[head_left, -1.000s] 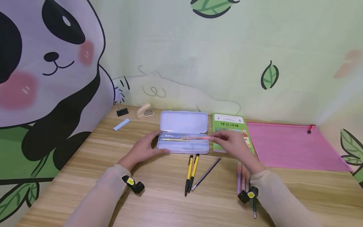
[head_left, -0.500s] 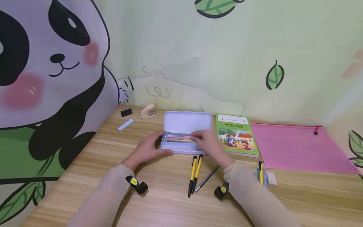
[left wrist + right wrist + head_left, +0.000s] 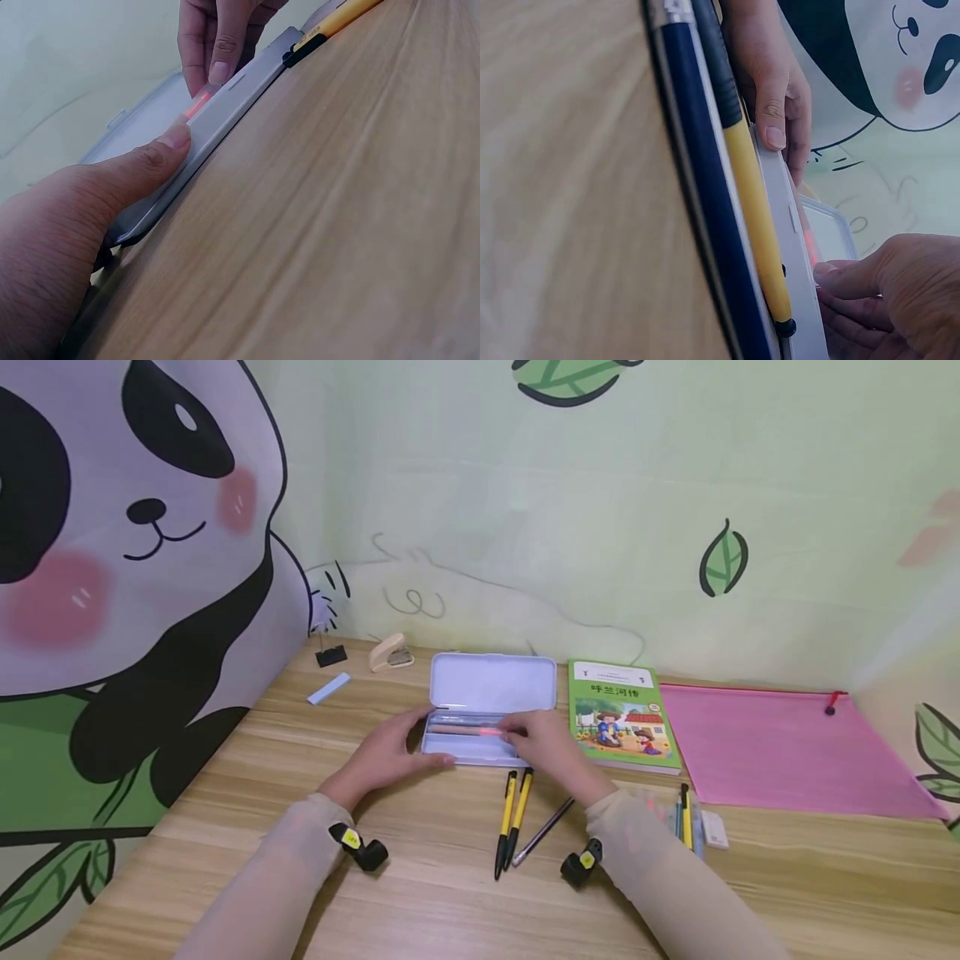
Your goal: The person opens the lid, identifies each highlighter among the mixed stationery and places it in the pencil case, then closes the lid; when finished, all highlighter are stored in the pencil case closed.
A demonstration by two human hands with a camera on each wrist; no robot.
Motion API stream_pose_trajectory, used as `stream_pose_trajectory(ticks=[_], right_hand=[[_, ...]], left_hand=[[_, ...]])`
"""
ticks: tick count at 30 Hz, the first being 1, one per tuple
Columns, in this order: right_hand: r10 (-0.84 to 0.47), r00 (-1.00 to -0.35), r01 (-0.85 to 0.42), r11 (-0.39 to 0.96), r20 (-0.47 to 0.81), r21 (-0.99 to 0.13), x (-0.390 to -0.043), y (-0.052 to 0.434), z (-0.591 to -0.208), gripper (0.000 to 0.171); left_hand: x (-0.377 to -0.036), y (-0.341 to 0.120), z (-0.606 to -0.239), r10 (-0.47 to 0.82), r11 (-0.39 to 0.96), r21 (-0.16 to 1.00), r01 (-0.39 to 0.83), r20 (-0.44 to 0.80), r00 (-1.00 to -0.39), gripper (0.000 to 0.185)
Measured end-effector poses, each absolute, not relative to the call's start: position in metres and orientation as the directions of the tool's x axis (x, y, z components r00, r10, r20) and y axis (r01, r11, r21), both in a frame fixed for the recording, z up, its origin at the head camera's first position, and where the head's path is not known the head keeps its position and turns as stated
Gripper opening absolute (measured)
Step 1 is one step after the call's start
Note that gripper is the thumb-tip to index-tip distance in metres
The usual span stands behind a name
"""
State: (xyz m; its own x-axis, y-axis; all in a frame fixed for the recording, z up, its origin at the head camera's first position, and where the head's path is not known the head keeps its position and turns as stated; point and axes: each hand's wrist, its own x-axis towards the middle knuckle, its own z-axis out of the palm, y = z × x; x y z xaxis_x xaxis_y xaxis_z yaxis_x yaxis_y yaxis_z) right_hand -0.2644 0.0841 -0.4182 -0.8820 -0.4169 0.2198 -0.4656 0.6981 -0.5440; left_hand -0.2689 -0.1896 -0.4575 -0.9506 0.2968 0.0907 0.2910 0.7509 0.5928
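A pale lilac pencil case [image 3: 493, 681] lies with its lid raised in the head view. My left hand [image 3: 386, 752] grips its left end, thumb on the front wall. My right hand [image 3: 551, 747] pinches the right end of a slim pink pen [image 3: 468, 729], which lies level in the case's rear compartment. In the left wrist view the pen's pink end [image 3: 199, 105] shows below my right fingertips. In front of the case are a yellow pen [image 3: 506, 827], a second yellow pen [image 3: 521, 818] and a dark pencil [image 3: 543, 832]. My right hand hides the case's right end.
A green book [image 3: 626, 718] and a pink zip pouch [image 3: 787, 743] lie to the right. Several pens [image 3: 686, 818] and a white eraser [image 3: 716, 830] sit beside my right sleeve. A stapler [image 3: 391, 653], a black binder clip [image 3: 331, 656] and a blue strip [image 3: 328, 688] are at back left.
My right hand has moved left from the book's edge and lowered the pink pen into the case's rear compartment. My left hand has kept its hold on the case.
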Motion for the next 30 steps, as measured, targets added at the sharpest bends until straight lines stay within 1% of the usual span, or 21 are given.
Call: stream_pose_trajectory(ticks=[4, 13, 22, 30], right_hand=[[-0.421, -0.879, -0.472, 0.701, 0.223, -0.534, -0.264, 0.084, -0.417, 0.017], [-0.419, -0.887, -0.451, 0.69, 0.196, -0.566, -0.262, 0.083, -0.413, 0.019], [-0.397, -0.895, -0.435, 0.678, 0.203, -0.593, -0.263, 0.088, -0.412, 0.022], [-0.417, -0.882, -0.46, 0.659, 0.221, -0.595, -0.261, 0.089, -0.404, 0.024]], left_hand=[[-0.269, -0.19, -0.457, 0.297, 0.752, 0.592, 0.292, 0.091, -0.95, 0.111], [-0.27, -0.19, -0.457, 0.298, 0.751, 0.592, 0.293, 0.092, -0.95, 0.109], [-0.268, -0.189, -0.455, 0.303, 0.74, 0.602, 0.3, 0.1, -0.948, 0.108], [-0.268, -0.19, -0.457, 0.301, 0.734, 0.611, 0.298, 0.101, -0.948, 0.107]])
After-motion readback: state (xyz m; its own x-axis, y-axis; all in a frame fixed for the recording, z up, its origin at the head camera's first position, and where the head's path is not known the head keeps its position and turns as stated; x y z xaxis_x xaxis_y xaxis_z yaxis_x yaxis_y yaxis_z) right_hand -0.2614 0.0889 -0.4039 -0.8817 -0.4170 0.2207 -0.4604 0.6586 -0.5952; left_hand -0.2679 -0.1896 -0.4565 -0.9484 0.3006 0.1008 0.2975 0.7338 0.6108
